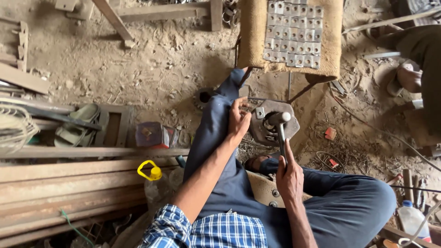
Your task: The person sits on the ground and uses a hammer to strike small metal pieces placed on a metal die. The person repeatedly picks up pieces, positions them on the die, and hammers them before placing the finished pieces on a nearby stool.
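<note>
my right hand gripped the hammer over the plate; my left hand lay half open at the plate's edge.

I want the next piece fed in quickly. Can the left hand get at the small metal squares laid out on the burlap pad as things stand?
Probably yes. The left hand rests at the metal block's edge, and the metal squares lie uncovered on the burlap pad just beyond, with nothing between; the arm would need stretching forward.
</note>
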